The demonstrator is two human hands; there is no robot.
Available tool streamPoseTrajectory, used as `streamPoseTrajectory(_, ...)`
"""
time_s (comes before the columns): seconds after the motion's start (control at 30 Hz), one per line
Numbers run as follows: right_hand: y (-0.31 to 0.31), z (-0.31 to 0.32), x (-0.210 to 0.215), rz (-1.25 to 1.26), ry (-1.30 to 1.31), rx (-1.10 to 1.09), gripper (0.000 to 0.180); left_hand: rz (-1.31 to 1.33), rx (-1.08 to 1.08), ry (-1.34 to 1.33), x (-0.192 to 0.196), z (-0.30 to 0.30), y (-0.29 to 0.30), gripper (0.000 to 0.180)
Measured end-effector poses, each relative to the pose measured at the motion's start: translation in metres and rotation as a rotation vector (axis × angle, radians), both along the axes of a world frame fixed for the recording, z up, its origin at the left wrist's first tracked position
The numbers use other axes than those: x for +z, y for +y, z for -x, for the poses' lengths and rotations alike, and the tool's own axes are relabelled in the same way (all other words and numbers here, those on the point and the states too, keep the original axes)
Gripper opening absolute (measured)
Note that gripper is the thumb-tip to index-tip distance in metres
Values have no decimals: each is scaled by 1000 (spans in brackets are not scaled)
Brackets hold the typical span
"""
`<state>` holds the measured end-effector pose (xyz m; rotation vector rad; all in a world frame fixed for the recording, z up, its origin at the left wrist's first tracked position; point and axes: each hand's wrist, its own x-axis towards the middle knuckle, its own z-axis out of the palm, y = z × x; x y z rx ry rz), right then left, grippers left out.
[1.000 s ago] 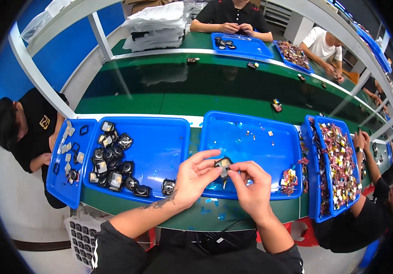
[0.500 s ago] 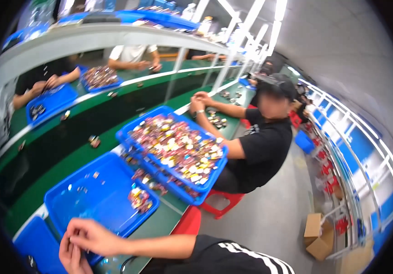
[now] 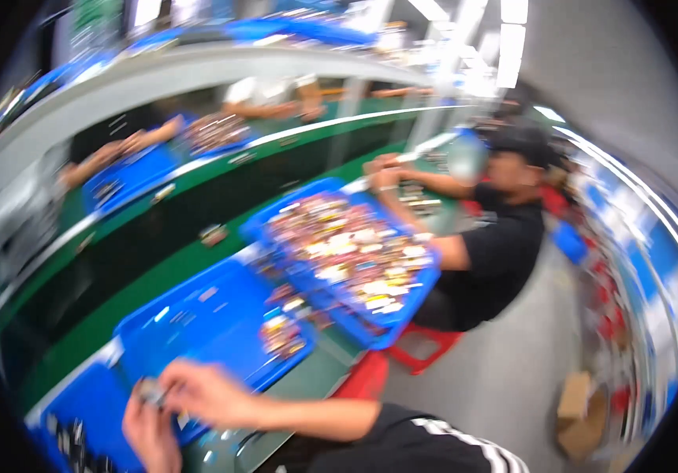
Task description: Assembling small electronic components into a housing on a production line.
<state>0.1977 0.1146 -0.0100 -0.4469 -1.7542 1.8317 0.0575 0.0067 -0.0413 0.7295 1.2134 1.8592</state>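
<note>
Both hands, left hand (image 3: 152,433) and right hand (image 3: 206,394), pinch one small blurred part (image 3: 150,389) over one of three blue trays (image 3: 197,323); finger detail is indistinct.

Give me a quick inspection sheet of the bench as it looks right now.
Surface: green bench, blurred by camera motion.
Job's things: small part between both hands; details unreadable.
Clutter: blue tray with a few small pieces; tilted blue tray heaped with mixed small parts.
Grips: left hand and right hand meet at the part; grip unclear.
Cables: nothing seen.
Surroundings: seated co-worker in black, red stool, cardboard box on floor.
</note>
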Motion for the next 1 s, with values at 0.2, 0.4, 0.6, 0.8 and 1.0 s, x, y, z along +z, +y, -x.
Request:
streamPoseTrajectory(0.2, 9, -18, 6, -370, -200, -307, 9, -66, -285, -12, -4, -15, 20, 45)
streamPoseTrajectory(0.4, -5, 1, 17, -598, -198, -328, 9, -36, -263, 11, 0, -8, 5, 44)
streamPoseTrajectory(0.6, -6, 4, 23, -529, -216, -314, 8, -47, -267, 31, -1, -8, 5, 44)
streamPoseTrajectory(0.8, -6, 4, 22, -557, -217, -314, 8, -32, -281, 16, 1, -11, 7, 44)
streamPoseTrajectory(1.0, -5, 5, 21, -552, -196, -320, 9, -12, -277, 38, 1, -13, 4, 44)
